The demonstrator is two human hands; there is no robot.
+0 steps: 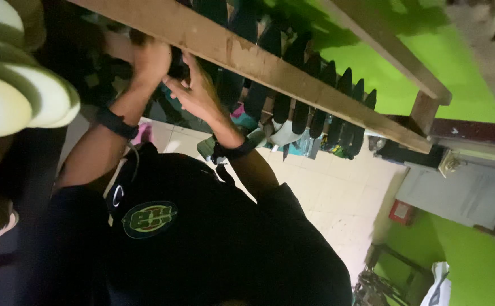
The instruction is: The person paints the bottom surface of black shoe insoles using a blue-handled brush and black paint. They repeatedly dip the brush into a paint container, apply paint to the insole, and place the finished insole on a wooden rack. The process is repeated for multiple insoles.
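Observation:
A long wooden rail [292, 79] runs slantwise across the view, with a row of dark flat sole-shaped pieces [321, 113] hanging behind it. My left hand [148, 59] is closed around a dark piece [176, 63] right under the rail. My right hand [199, 93] is beside it, fingers spread and stretched toward the same piece, fingertips touching it. Both wrists wear dark bands. My black shirt with a green round emblem [148, 219] fills the lower part of the view. How the dark piece sits on the rail is hidden by my hands.
Pale sole-shaped pieces [15, 90] are stacked at the left edge. A second wooden rail [394, 51] runs above. Below lie a light tiled floor [338, 192], bright green walls, a grey door [462, 195], a small red box [401, 212] and a white bag [437, 283].

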